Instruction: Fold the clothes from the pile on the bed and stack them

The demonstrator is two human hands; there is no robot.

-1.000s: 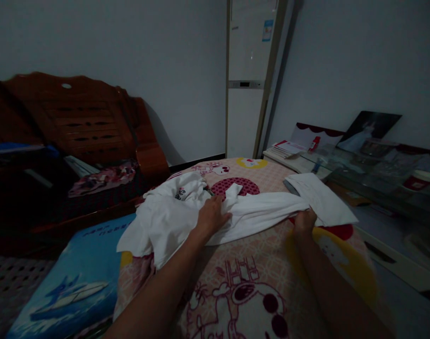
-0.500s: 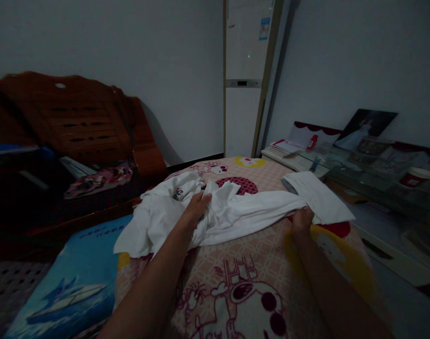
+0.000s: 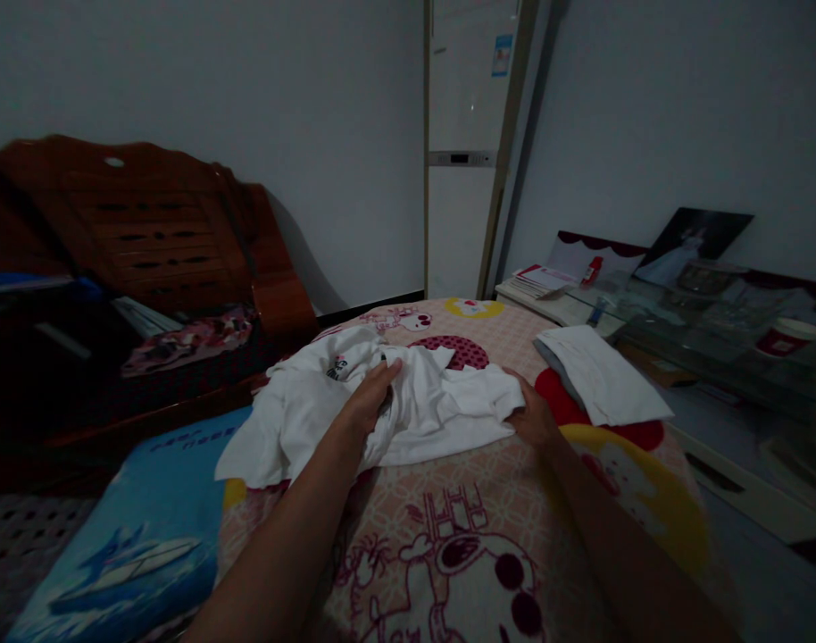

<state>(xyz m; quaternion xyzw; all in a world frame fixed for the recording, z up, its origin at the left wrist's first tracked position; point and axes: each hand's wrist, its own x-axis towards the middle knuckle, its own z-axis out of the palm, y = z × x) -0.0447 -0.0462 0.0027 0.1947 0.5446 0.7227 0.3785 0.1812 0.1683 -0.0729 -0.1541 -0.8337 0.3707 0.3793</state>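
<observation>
A crumpled white garment (image 3: 354,406) with a small dark print lies on a pink cartoon-patterned blanket (image 3: 448,554). My left hand (image 3: 371,397) rests on the middle of it, fingers curled into the cloth. My right hand (image 3: 532,415) sits at the garment's right edge, fingers tucked under a folded-over flap of the fabric. A second, folded white cloth (image 3: 602,375) lies apart to the right on the blanket.
A blue cushion with a boat picture (image 3: 133,527) lies at the left. A dark wooden bench (image 3: 146,241) holds a floral cloth (image 3: 187,344). A tall white air conditioner (image 3: 468,152) stands in the corner. A cluttered glass-topped low table (image 3: 716,313) runs along the right.
My right hand has moved left, carrying the stretched-out end of the garment over onto the pile. My left hand has stayed on the garment's middle.
</observation>
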